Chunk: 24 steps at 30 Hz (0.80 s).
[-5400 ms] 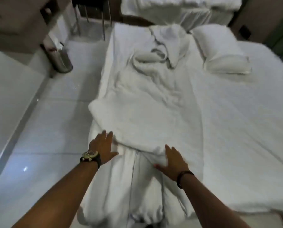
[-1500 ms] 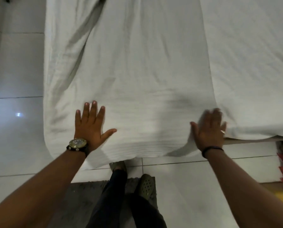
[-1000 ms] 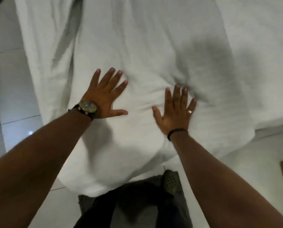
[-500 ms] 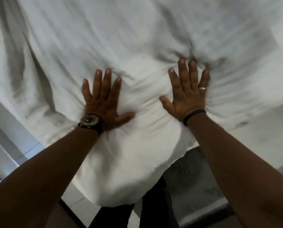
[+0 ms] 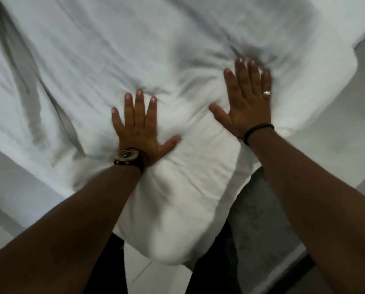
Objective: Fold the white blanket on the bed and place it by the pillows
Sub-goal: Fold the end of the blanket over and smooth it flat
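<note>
The white blanket (image 5: 118,52) covers the foot of the bed and fills most of the head view; its near end (image 5: 177,219) hangs over the bed's edge toward my legs. My left hand (image 5: 139,128), with a watch on the wrist, lies flat on the blanket with fingers spread. My right hand (image 5: 247,100), with a ring and a dark wristband, presses flat on it further up and to the right, where the cloth bunches into creases. Neither hand grips the cloth. The pillows are out of view.
Pale floor tiles (image 5: 12,187) show at the lower left. A dark mat (image 5: 260,213) lies under my dark-trousered legs (image 5: 215,262). At the upper right the bed's corner (image 5: 347,66) drops off to the floor.
Both flat hands have slid forward over the blanket since a second ago, and the right hand has moved further up and right. The cloth has bunched ahead of the right fingers.
</note>
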Available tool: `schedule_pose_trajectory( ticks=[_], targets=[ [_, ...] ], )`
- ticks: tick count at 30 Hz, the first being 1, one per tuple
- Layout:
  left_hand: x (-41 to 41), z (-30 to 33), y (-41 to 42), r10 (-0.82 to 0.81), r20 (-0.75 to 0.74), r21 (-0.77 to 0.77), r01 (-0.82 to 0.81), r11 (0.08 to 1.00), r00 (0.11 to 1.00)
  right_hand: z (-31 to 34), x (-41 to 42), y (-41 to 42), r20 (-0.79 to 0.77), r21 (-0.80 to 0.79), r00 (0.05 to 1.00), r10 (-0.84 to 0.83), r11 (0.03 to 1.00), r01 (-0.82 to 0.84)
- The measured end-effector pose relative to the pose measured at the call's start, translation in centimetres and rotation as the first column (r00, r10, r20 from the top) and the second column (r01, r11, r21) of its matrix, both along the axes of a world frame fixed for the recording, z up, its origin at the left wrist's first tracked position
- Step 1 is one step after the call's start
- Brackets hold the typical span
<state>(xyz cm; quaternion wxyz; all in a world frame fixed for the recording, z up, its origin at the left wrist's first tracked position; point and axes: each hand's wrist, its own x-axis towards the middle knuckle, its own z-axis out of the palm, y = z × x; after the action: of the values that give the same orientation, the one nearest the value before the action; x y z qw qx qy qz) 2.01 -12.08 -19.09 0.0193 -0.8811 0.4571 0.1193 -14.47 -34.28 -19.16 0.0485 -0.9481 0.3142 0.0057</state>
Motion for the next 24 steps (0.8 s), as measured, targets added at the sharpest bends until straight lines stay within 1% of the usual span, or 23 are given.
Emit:
schedule_pose_trajectory(
  ticks=[1, 2, 3, 5, 6, 7, 8, 9, 10, 11, 12, 13, 14, 15, 16, 17, 18, 20, 22, 24],
  targets=[
    [0.0, 0.0, 0.0, -0.006, -0.009, -0.006, 0.006, 1.000, 1.000, 0.4, -0.4, 0.5, -0.039, 0.034, 0.992, -0.119, 0.992, 0.120],
    [0.2, 0.3, 0.1, -0.015, -0.028, -0.021, 0.015, 1.000, 0.999, 1.0, -0.9, 1.5, -0.086, 0.048, 0.963, -0.255, 0.965, 0.259],
    [0.3, 0.6, 0.3, -0.031, -0.055, -0.035, 0.029, 0.999, 0.998, 1.5, -1.4, 2.9, -0.134, 0.055, 0.912, -0.388, 0.916, 0.397],
    [1.2, 1.6, 0.7, -0.096, -0.121, -0.017, 0.094, 0.995, 0.988, 2.7, -1.9, 6.5, -0.212, 0.121, 0.756, -0.619, 0.751, 0.649],
    [1.8, 2.1, 0.9, -0.147, -0.148, 0.018, 0.151, 0.988, 0.978, 3.3, -1.9, 8.3, -0.247, 0.178, 0.680, -0.691, 0.657, 0.732],
    [3.0, 2.8, 1.2, -0.233, -0.169, 0.045, 0.244, 0.969, 0.958, 4.0, -1.5, 10.6, -0.273, 0.222, 0.613, -0.741, 0.572, 0.790],
    [4.7, 3.3, 1.5, -0.346, -0.189, 0.054, 0.361, 0.931, 0.919, 4.8, -0.7, 13.1, -0.282, 0.256, 0.570, -0.772, 0.512, 0.820],
    [7.0, 3.8, 1.8, -0.468, -0.210, 0.053, 0.488, 0.871, 0.858, 5.7, 0.5, 15.8, -0.267, 0.286, 0.554, -0.789, 0.484, 0.827],
    [9.7, 4.2, 2.0, -0.588, -0.213, 0.042, 0.608, 0.792, 0.780, 6.5, 2.1, 18.8, -0.227, 0.320, 0.568, -0.791, 0.490, 0.811],
    [12.5, 4.6, 2.0, -0.686, -0.186, 0.036, 0.702, 0.711, 0.704, 7.3, 3.9, 21.7, -0.179, 0.366, 0.610, -0.772, 0.524, 0.769],
    [15.4, 5.0, 2.3, -0.756, -0.130, 0.050, 0.765, 0.642, 0.642, 8.0, 5.9, 24.7, -0.140, 0.412, 0.674, -0.725, 0.576, 0.706],
    [18.3, 5.5, 2.6, -0.791, -0.073, 0.072, 0.794, 0.604, 0.608, 8.3, 7.9, 27.4, -0.124, 0.443, 0.757, -0.642, 0.647, 0.621],
    [21.1, 5.9, 3.1, -0.794, -0.034, 0.095, 0.793, 0.602, 0.607, 8.1, 9.5, 29.9, -0.130, 0.450, 0.835, -0.535, 0.718, 0.530],
    [23.7, 6.2, 3.6, -0.778, -0.017, 0.119, 0.774, 0.622, 0.628, 7.5, 10.4, 31.6, -0.158, 0.438, 0.885, -0.438, 0.772, 0.460],
    [25.9, 6.5, 4.0, -0.758, -0.020, 0.158, 0.751, 0.641, 0.651, 6.8, 10.5, 32.4, -0.208, 0.408, 0.902, -0.379, 0.804, 0.432],
    [27.9, 6.9, 4.3, -0.747, -0.030, 0.214, 0.735, 0.644, 0.664, 6.1, 10.1, 32.7, -0.259, 0.381, 0.892, -0.370, 0.810, 0.446],
    [29.3, 7.2, 4.4, -0.738, -0.036, 0.271, 0.718, 0.641, 0.673, 5.6, 9.2, 32.6, -0.313, 0.350, 0.862, -0.399, 0.795, 0.495],
    [31.1, 8.2, 4.3, -0.697, -0.034, 0.345, 0.663, 0.664, 0.716, 5.4, 6.8, 32.4, -0.419, 0.268, 0.758, -0.500, 0.729, 0.630],
    [31.9, 9.6, 4.5, -0.618, -0.057, 0.368, 0.592, 0.717, 0.784, 5.9, 5.0, 32.0, -0.493, 0.255, 0.639, -0.591, 0.603, 0.755],
    [31.7, 11.1, 5.4, -0.595, -0.087, 0.376, 0.580, 0.723, 0.799, 7.8, 4.7, 32.3, -0.520, 0.297, 0.557, -0.647, 0.475, 0.829]
  ],
)
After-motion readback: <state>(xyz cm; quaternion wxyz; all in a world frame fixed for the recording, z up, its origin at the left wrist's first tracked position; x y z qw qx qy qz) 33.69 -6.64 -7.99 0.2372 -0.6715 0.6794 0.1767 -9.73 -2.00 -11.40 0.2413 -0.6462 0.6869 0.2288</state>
